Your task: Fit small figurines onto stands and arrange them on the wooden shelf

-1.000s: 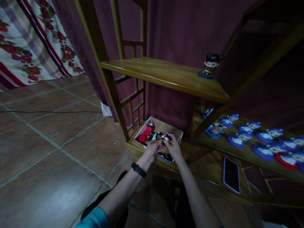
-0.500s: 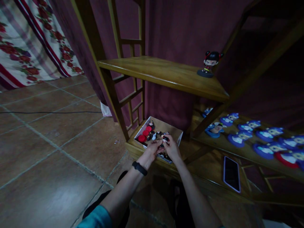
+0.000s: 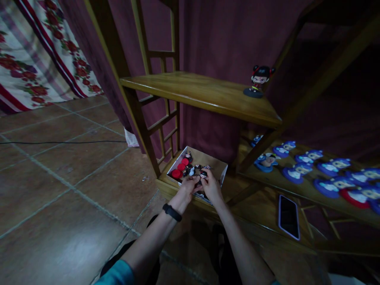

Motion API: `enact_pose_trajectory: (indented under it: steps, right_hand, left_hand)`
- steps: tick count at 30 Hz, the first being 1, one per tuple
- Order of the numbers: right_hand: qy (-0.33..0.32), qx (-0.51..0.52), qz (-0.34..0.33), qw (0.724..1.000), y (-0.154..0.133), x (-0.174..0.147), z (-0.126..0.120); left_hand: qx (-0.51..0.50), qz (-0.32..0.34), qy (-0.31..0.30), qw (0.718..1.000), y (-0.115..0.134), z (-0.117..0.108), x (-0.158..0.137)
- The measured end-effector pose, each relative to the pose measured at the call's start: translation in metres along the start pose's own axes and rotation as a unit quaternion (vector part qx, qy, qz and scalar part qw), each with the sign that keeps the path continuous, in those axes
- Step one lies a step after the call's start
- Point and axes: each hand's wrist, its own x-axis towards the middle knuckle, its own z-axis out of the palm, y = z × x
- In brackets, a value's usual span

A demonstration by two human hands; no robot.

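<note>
A small black-haired figurine [image 3: 203,174] is between my two hands, over the near side of a shallow white cardboard box [image 3: 220,169]. My right hand [image 3: 211,187] grips it from the right with thumb and fingers. Its lower part is held in the bent fingers of my left hand [image 3: 189,187], which hide most of its base. In the box, red round bases [image 3: 177,173] lie along the left side, with a dark-haired figurine [image 3: 188,156] in the back corner. More small figurines [image 3: 192,170] lie in the middle, partly covered by my hands.
The box sits on the lower board of a wooden shelf unit. Above it juts a wooden shelf [image 3: 190,88] bearing a black-haired figurine on a dark base [image 3: 259,81]. To the right are several blue figurines [image 3: 297,171] and a phone [image 3: 288,217]. A shelf post [image 3: 138,114] stands left.
The figurine and both hands have shifted slightly down and left in view. The whole scene has also slid a little left. My hands stay closed around the figurine.
</note>
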Motion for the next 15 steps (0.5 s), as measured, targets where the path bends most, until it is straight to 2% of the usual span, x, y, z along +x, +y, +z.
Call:
enact_pose_trajectory:
  steps: [6, 11, 15]
  right_hand:
    - [0.008, 0.013, 0.002, 1.0, 0.004, 0.001, 0.004]
    - [0.05, 0.068, 0.051, 0.995, 0.016, 0.006, 0.011]
    - [0.002, 0.113, 0.062, 0.992, 0.026, 0.01, 0.014]
  left_hand:
    - [-0.019, -0.012, -0.01, 1.0, 0.003, -0.001, 0.005]
    - [-0.037, -0.027, -0.005, 0.999, 0.003, -0.002, 0.01]
    - [-0.034, -0.036, -0.026, 0.998, 0.003, -0.002, 0.009]
